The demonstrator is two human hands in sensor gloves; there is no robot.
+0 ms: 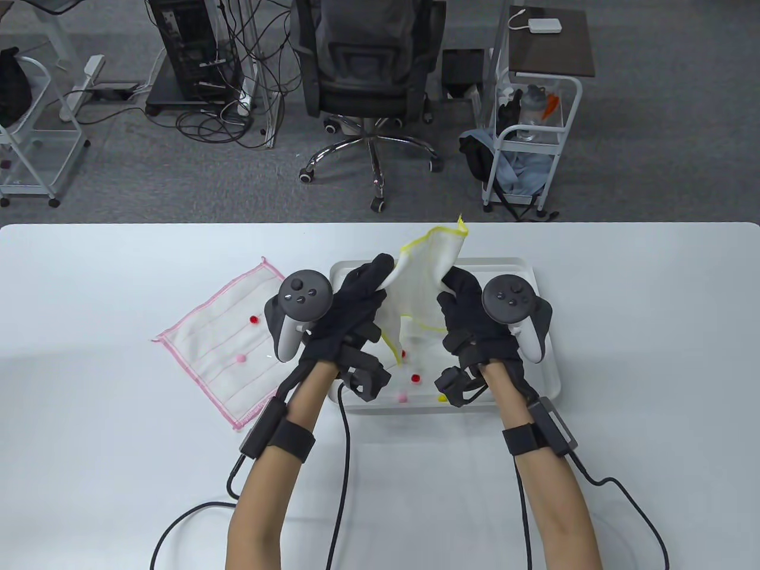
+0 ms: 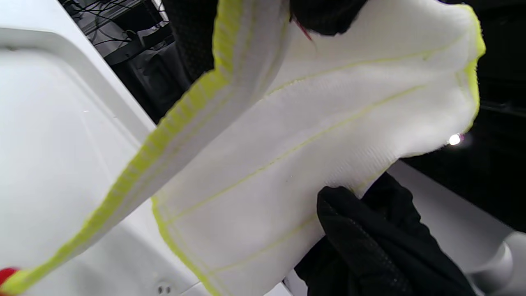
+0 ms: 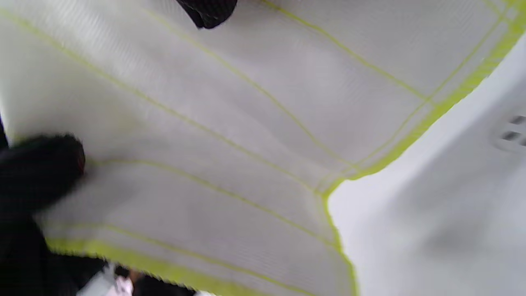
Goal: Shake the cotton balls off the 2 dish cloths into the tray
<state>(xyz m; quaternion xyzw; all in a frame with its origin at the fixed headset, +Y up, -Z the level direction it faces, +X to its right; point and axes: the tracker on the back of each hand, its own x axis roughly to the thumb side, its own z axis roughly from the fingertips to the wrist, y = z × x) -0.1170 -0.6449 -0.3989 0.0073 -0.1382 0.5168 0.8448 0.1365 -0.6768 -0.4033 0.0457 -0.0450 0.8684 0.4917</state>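
Note:
A white dish cloth with yellow trim (image 1: 418,279) hangs above the white tray (image 1: 543,380), held up between both hands. My left hand (image 1: 371,282) grips its left edge and my right hand (image 1: 454,294) grips its right edge. The same yellow-trimmed cloth (image 2: 312,135) (image 3: 230,135) fills both wrist views, with the tray (image 2: 49,135) (image 3: 444,213) beneath it. A few small cotton balls (image 1: 415,377) lie on the tray floor. A second cloth with pink trim (image 1: 222,344) lies flat on the table to the left, with a red ball (image 1: 254,319) and a pink ball (image 1: 240,358) on it.
The white table (image 1: 641,320) stretches to both sides of the tray. Glove cables (image 1: 344,475) trail over its near part. Beyond the far edge stand an office chair (image 1: 368,77) and a white cart (image 1: 528,136).

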